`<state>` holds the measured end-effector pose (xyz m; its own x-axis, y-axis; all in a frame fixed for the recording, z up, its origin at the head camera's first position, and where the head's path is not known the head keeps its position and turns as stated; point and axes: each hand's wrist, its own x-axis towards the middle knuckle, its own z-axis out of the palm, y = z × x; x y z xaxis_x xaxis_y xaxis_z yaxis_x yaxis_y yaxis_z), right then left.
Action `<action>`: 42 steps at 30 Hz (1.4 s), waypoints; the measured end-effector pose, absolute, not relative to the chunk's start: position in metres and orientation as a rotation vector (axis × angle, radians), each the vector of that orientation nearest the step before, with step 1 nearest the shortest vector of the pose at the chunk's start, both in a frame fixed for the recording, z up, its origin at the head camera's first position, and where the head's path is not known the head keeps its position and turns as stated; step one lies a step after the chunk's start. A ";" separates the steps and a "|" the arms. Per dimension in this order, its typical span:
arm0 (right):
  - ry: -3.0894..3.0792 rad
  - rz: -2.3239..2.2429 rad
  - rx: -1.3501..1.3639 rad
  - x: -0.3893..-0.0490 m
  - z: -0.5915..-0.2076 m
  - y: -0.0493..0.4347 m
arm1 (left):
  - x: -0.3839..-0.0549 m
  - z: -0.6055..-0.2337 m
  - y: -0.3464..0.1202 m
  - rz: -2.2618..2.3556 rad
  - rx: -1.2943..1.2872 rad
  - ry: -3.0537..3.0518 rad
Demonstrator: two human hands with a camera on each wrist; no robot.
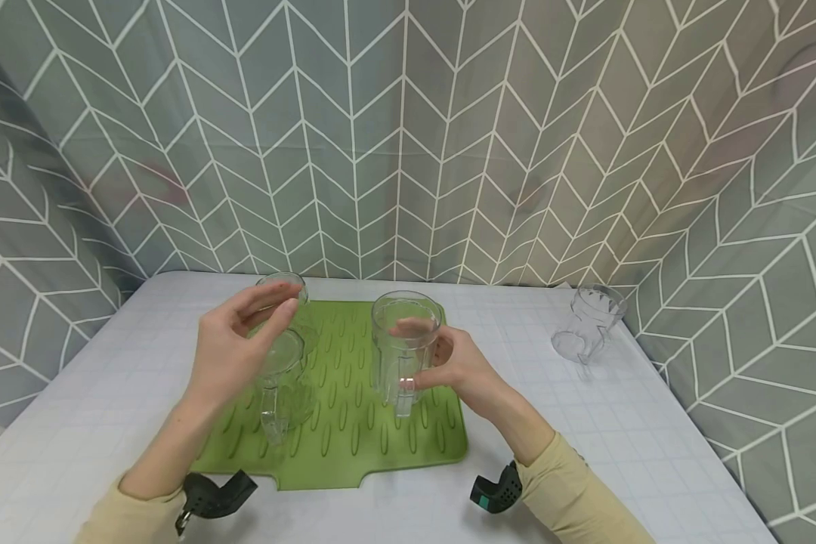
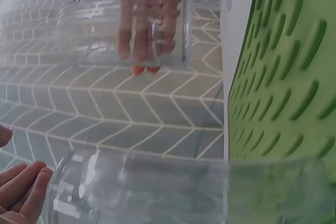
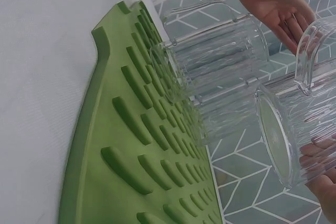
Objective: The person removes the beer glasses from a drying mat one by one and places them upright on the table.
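I have the right hand (image 1: pixel 465 370) wrapped round a clear mug (image 1: pixel 389 355), above the green mat (image 1: pixel 319 465); the left hand (image 1: pixel 238 336) is loose, empty. I'd expect it stiff, slippery, fairly light, safest by body or handle (image 1: pixel 404 399).

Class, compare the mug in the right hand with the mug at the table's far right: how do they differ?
The held mug is gripped by the right hand; the far-right mug is untouched. The held mug is raised over the green mat; the far-right mug rests on the white table. Both are clear.
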<state>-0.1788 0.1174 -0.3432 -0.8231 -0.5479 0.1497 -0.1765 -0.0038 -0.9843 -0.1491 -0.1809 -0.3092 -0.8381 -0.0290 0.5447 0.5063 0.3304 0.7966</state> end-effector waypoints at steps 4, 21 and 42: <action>2.003 -1.902 -0.753 -0.179 -0.343 0.118 | -0.153 -0.306 -0.192 -1.525 -0.359 -2.113; 2.008 -1.906 -0.760 -0.182 -0.345 0.122 | -0.180 -0.326 -0.237 -1.407 0.006 -2.194; 2.033 -1.922 -0.727 -0.188 -0.347 0.126 | -0.204 -0.373 -0.288 -1.367 0.252 -2.533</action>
<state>-0.1884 0.1258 -0.3470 -0.8441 -0.5136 0.1541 -0.1826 0.0051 -0.9832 -0.2044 -0.2877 -0.3735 -0.9534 -0.2684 0.1379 -0.0321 0.5447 0.8380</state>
